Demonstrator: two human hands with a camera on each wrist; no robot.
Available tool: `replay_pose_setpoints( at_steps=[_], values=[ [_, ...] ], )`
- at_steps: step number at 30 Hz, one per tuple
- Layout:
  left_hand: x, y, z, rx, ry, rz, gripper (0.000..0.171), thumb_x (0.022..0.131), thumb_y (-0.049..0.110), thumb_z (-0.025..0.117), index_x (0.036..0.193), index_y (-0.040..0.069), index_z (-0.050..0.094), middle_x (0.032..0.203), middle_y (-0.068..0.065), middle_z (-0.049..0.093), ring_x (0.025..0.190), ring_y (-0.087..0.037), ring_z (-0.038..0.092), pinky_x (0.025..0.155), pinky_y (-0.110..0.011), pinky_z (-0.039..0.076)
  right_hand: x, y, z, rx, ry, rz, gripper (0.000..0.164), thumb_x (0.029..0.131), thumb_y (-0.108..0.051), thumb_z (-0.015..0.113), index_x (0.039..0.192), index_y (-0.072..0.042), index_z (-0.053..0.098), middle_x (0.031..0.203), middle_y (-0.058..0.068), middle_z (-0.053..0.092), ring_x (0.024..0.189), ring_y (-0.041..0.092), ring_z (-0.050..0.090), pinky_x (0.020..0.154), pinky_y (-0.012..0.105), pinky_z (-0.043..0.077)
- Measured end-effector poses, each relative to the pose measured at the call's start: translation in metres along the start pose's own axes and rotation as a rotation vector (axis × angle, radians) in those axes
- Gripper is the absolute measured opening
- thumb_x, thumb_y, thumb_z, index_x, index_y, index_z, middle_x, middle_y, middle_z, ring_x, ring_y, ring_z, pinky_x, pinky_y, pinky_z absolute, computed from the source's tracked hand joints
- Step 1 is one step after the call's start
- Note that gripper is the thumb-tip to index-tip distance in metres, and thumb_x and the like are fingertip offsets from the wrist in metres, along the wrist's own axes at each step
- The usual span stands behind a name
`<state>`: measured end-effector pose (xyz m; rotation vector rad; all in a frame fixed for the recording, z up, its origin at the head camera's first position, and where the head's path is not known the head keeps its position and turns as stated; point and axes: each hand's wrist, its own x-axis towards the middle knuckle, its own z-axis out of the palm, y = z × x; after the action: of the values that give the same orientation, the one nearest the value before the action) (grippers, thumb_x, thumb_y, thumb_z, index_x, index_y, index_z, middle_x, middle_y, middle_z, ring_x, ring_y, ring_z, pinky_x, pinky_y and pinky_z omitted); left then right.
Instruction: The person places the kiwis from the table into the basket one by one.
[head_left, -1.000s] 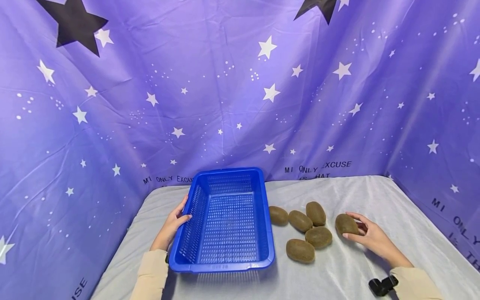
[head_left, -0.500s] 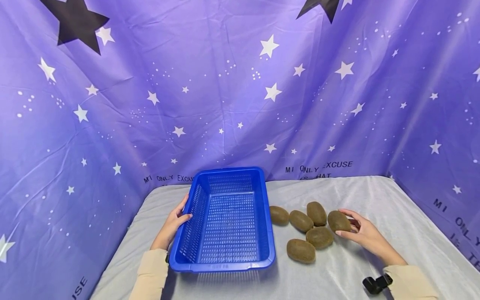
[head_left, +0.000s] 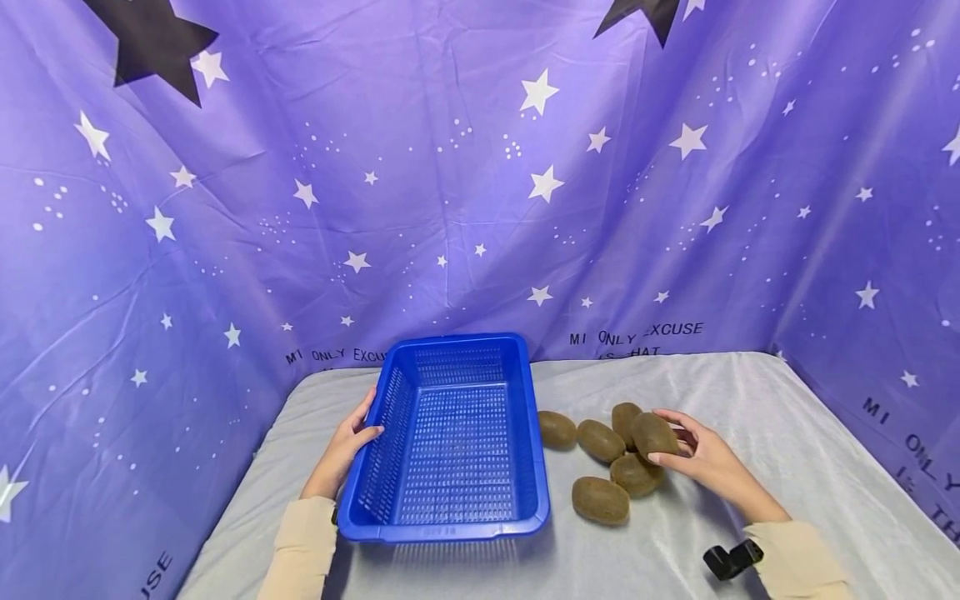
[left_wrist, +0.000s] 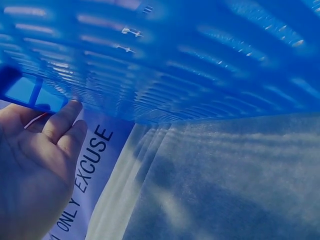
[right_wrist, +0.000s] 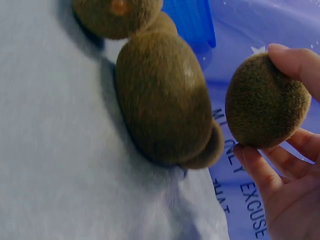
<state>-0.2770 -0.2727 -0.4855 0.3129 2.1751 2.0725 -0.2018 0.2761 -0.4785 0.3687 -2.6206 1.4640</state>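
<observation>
My left hand (head_left: 344,450) grips the left rim of a blue plastic basket (head_left: 444,532), thumb over the edge and fingers along its outer wall. In the left wrist view, the fingers (left_wrist: 62,122) lie against the slotted side. A brown fuzzy kiwi (head_left: 654,436) is pinched between the thumb and fingers of my right hand (head_left: 708,462), held above the others. The right wrist view shows this kiwi (right_wrist: 267,100) off the cloth. Several more kiwis lie right of the basket, among them a near one (head_left: 601,501) and one beside the rim (head_left: 557,430). The basket's inside holds nothing.
A pale grey cloth (head_left: 772,417) covers the table. Purple curtains (head_left: 465,167) with stars and printed letters stand behind and at both sides. A black wrist device (head_left: 732,559) sits by the right sleeve.
My right hand has carried its kiwi leftward and slightly up, from the cloth at the right to above the kiwi group. The left hand and basket have stayed in place.
</observation>
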Motion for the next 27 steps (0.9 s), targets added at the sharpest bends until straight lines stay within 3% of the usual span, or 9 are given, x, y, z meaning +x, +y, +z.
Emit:
replay_pose_setpoints(
  at_steps=[6,14,22,27],
  values=[
    [0.0,-0.001,0.001,0.019,-0.006,0.017,0.071,0.092,0.006,0.05,0.152,0.017,0.014,0.153,-0.019,0.022,0.115,-0.02,0.046,0.084,-0.027,0.049,0.003,-0.007,0.008,0.01,-0.021,-0.016,0.068,0.079,-0.02,0.075,0.137,-0.002,0.043,0.129,0.023,0.051,0.098,-0.001,0.056,0.08,0.019,0.047],
    [0.004,-0.002,0.001,-0.013,-0.008,0.007,0.072,0.091,0.002,0.049,0.153,0.015,0.012,0.152,-0.02,0.023,0.111,-0.026,0.05,0.082,-0.03,0.051,0.003,-0.025,0.021,0.094,-0.034,-0.046,0.067,0.08,-0.015,0.075,0.136,0.0,0.043,0.133,0.024,0.047,0.099,-0.002,0.055,0.081,0.018,0.047],
    [0.0,0.002,0.0,-0.021,-0.002,0.006,0.071,0.092,0.002,0.047,0.153,0.019,0.014,0.151,-0.021,0.024,0.105,-0.019,0.053,0.082,-0.029,0.051,0.013,-0.041,0.039,0.202,-0.049,-0.118,0.061,0.079,-0.008,0.074,0.132,0.002,0.045,0.122,0.021,0.053,0.094,0.005,0.059,0.079,0.02,0.049],
    [0.0,0.002,0.002,-0.019,0.003,0.016,0.071,0.091,0.0,0.046,0.152,0.015,0.013,0.151,-0.021,0.023,0.108,-0.02,0.052,0.083,-0.028,0.051,0.019,-0.053,0.052,0.233,-0.053,-0.141,0.061,0.078,-0.007,0.075,0.13,0.005,0.046,0.119,0.022,0.054,0.093,0.005,0.059,0.079,0.019,0.049]
  ],
)
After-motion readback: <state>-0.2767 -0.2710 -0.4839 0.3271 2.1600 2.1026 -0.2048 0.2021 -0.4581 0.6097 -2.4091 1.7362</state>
